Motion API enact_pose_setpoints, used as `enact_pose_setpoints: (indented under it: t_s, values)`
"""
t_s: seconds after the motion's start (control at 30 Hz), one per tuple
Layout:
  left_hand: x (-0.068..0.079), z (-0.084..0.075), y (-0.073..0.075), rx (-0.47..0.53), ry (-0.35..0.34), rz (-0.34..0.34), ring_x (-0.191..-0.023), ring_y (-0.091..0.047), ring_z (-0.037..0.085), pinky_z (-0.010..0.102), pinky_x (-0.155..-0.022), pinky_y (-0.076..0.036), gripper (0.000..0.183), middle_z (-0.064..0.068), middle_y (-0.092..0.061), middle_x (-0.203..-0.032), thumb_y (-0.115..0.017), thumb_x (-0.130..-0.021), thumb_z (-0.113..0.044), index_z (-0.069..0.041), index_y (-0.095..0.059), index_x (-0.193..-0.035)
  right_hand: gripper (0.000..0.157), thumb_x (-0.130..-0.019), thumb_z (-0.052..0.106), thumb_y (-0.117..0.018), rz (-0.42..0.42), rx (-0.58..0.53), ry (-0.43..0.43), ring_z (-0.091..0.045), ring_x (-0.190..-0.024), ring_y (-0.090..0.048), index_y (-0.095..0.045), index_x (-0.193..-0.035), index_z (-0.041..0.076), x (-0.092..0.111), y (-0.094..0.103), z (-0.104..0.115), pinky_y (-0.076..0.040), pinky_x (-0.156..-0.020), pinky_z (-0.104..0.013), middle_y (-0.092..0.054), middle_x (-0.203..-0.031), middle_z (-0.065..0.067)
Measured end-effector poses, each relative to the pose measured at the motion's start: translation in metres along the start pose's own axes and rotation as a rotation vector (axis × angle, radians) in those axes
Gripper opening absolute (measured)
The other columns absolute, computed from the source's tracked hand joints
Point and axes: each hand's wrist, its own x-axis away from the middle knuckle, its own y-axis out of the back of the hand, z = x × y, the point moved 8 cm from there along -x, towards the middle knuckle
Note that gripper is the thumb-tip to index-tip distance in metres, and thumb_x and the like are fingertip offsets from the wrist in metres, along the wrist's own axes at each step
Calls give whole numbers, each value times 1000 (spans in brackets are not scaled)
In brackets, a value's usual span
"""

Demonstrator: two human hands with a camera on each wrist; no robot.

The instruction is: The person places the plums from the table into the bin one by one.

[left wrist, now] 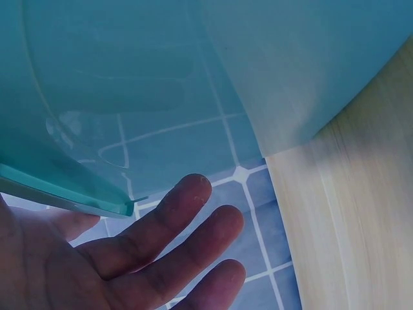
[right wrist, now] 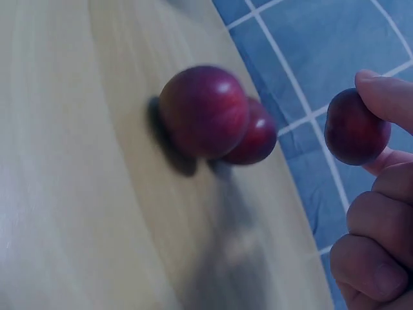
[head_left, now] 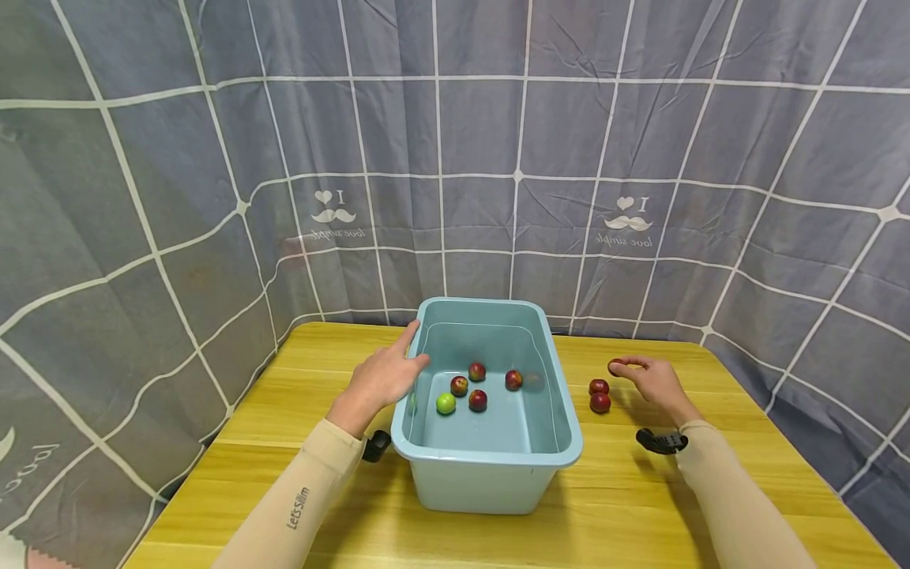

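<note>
A dark red plum (right wrist: 357, 127) is pinched between the thumb and forefinger of my right hand (head_left: 654, 384), raised above the table with the other fingers curled in. Just in front of that hand, two more plums, a nearer plum (head_left: 600, 403) and a farther plum (head_left: 599, 386), sit close together on the table. My left hand (head_left: 384, 374) rests at the left rim of a light blue plastic tub (head_left: 490, 456), thumb over the edge. Its other fingers (left wrist: 200, 242) extend loosely outside the wall. In the tub lie several red fruits (head_left: 478, 401) and one green fruit (head_left: 445, 404).
The tub stands mid-table on the yellow wood-grain table (head_left: 284, 458). A grey curtain (head_left: 469, 213) with white grid lines hangs behind the table and along both sides. Each wrist wears a black strap device (head_left: 661, 441).
</note>
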Motion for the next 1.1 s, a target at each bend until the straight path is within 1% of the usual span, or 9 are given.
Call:
enact_pose_setpoints:
  t_s: [0.1,0.27,0.47,0.57,0.67,0.77,0.87,1.0,1.1]
  values:
    - [1,-1,1,-4,-6,-4,-111,-64,36,43,-68,-47,72,13,-53,-149,-42,-98,-49,-34,-13,-163,63,-92,60,-63,11,-6,8,-30,-113,-56,-72,-122,6,0,0,9,-41,-85,-38,-66,-130,-20]
    - [1,-1,1,-3,-4,-6,-109,-64,35,41,-67,-46,72,13,-53,-149,-41,-99,-49,-34,-13,-163,68,-89,63,-63,51,-71,9,-38,-126,-52,-69,-126,6,2,1,23,-41,-87,-42,-60,-138,-22]
    - [1,-2,1,5,-2,2,-105,-65,34,40,-65,-45,72,13,-53,-149,-42,-99,-49,-35,-13,-163,61,-91,58,-65,58,-88,99,-37,-122,-55,-71,-122,6,0,5,50,-43,-95,-49,-68,-125,-20]
    - [1,-1,1,3,-1,3,-106,-64,34,40,-65,-45,72,13,-52,-150,-42,-99,-50,-35,-13,-163,57,-92,56,-65,62,-76,139,-34,-117,-58,-72,-120,7,-1,6,63,-43,-95,-48,-72,-118,-17]
    - [1,-1,1,3,-2,4,-106,-64,34,40,-65,-45,72,13,-52,-150,-42,-99,-50,-36,-12,-163,56,-92,55,-66,62,-58,158,-27,-106,-57,-71,-121,7,-1,9,74,-42,-86,-40,-72,-116,-16]
    - [1,-1,1,5,-1,5,-103,-64,32,39,-64,-44,73,12,-53,-149,-42,-98,-50,-36,-12,-163,54,-92,52,-67,63,-45,181,-23,-90,-51,-71,-121,6,-1,11,86,-39,-73,-34,-71,-116,-17]
    - [0,0,0,8,-3,7,-100,-64,31,38,-63,-44,73,12,-53,-149,-42,-99,-49,-36,-12,-163,54,-92,51,-68,61,-24,210,-24,-84,-49,-71,-121,6,-1,13,98,-38,-67,-32,-70,-116,-18]
    - [1,-1,1,10,-6,1,-101,-65,32,40,-65,-45,72,12,-54,-148,-43,-98,-48,-35,-13,-163,54,-92,53,-68,64,5,237,-27,-95,-58,-72,-120,8,-1,14,113,-45,-75,-33,-68,-122,-17]
    - [1,-2,1,8,-10,-6,-106,-64,33,43,-69,-47,72,12,-55,-147,-42,-98,-48,-35,-14,-163,54,-92,54,-67,84,-1,256,-31,-107,-62,-73,-120,9,-1,13,122,-50,-87,-43,-68,-126,-15]
